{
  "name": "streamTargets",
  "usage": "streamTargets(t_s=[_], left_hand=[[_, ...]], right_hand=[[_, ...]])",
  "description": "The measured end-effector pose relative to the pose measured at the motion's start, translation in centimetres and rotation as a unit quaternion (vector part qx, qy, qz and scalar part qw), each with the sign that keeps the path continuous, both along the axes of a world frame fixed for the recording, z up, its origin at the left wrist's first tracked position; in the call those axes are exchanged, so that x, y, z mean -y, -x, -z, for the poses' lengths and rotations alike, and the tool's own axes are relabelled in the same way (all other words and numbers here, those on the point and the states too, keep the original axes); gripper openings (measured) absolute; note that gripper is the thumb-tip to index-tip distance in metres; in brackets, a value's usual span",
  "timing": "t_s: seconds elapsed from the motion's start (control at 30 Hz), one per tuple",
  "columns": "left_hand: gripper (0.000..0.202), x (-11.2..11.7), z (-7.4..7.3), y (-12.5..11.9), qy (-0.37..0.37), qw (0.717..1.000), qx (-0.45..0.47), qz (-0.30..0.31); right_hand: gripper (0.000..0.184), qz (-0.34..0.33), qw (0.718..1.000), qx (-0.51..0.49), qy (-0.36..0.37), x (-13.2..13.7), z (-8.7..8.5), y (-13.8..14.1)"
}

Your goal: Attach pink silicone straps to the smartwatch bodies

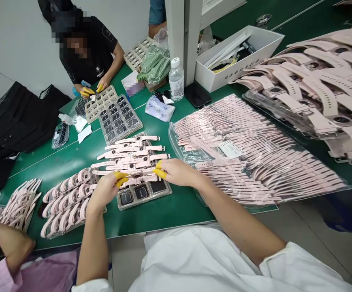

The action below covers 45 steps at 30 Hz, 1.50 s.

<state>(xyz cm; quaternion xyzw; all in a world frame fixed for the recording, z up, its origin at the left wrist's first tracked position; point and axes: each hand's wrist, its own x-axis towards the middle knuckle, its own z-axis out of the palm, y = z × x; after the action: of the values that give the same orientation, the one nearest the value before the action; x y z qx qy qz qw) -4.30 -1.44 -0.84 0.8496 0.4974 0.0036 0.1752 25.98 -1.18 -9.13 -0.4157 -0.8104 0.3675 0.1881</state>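
Observation:
My left hand [104, 188] and my right hand [176, 172], both with yellow finger cots, pinch a smartwatch [137, 175] with pink straps from its two sides. It hangs over a clear plastic tray [119, 206]. Several watches with pink straps [131, 165] lie in rows across the tray's far part. In the tray's near row sit dark square watch bodies [141, 192] without straps. To the right of my right hand, a large clear bag holds many pink watch straps [236, 125]. My fingertips cover parts of the held watch.
Trays of looped pink-strapped watches [69, 202] stand at left, beside a co-worker's arm [8, 239]. Across the table another person's hands [93, 91] work over a tray. Behind the strap bag are a water bottle [176, 79], phone [197, 95], white box [214, 81] and post [190, 44].

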Motion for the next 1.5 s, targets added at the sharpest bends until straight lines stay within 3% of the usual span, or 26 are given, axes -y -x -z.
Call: streamTargets(t_s=[0.1,0.17,0.23,0.3,0.5,0.6,0.67,0.73,0.9,1.0,1.1,1.2,1.3,1.4,1.5], left_hand=[[0.03,1.2,0.2,0.2,-0.008,1.0,-0.012,0.018],[0.025,2.1,0.5,-0.4,0.036,0.999,-0.006,0.0],[0.02,2.8,1.2,-1.4,0.092,0.996,-0.002,0.01],[0.019,3.1,2.2,-2.2,0.096,0.994,-0.01,0.053],[0.022,2.8,6.5,-2.8,-0.104,0.986,-0.047,0.12],[0.016,3.9,7.7,-2.6,-0.22,0.972,-0.021,0.083],[0.012,5.3,7.9,-2.5,-0.275,0.961,-0.004,0.025],[0.012,6.9,7.9,-2.5,-0.281,0.959,-0.015,-0.01],[0.024,9.2,7.4,-3.5,-0.199,0.964,-0.173,-0.019],[0.027,8.7,6.5,-4.9,-0.122,0.962,-0.242,-0.044],[0.028,8.0,5.5,-6.1,-0.073,0.961,-0.262,-0.056],[0.031,7.9,5.4,-6.5,-0.079,0.963,-0.251,-0.059],[0.026,8.2,6.8,-6.1,-0.11,0.968,-0.217,-0.056],[0.022,8.5,8.3,-5.0,-0.147,0.971,-0.178,-0.061],[0.017,8.5,8.3,-3.6,-0.13,0.98,-0.142,-0.049]], right_hand=[[0.033,0.001,0.997,0.072,0.001,2.2,-1.4,-0.8],[0.031,0.006,0.993,0.116,0.001,3.9,-1.9,-1.3],[0.026,0.016,0.989,0.147,0.006,5.3,-1.8,-1.5],[0.021,0.026,0.984,0.173,0.021,6.1,-1.2,-1.6],[0.019,0.07,0.979,0.191,0.023,6.7,1.4,-1.5],[0.019,0.114,0.984,0.135,-0.014,7.1,2.1,-2.5],[0.027,0.157,0.981,0.099,-0.049,7.0,2.2,-3.6],[0.033,0.206,0.97,0.099,-0.079,6.4,2.0,-5.1],[0.034,0.309,0.906,0.279,-0.075,3.7,1.6,-8.1],[0.03,0.324,0.877,0.353,-0.029,2.1,2.0,-8.7],[0.03,0.336,0.866,0.369,-0.019,1.2,2.7,-8.7],[0.027,0.341,0.868,0.36,-0.042,1.0,3.4,-8.9],[0.026,0.342,0.887,0.303,-0.072,1.0,3.9,-9.5],[0.029,0.357,0.918,0.17,-0.037,1.3,4.0,-9.8],[0.038,0.363,0.931,-0.003,0.019,2.1,3.6,-9.3]])
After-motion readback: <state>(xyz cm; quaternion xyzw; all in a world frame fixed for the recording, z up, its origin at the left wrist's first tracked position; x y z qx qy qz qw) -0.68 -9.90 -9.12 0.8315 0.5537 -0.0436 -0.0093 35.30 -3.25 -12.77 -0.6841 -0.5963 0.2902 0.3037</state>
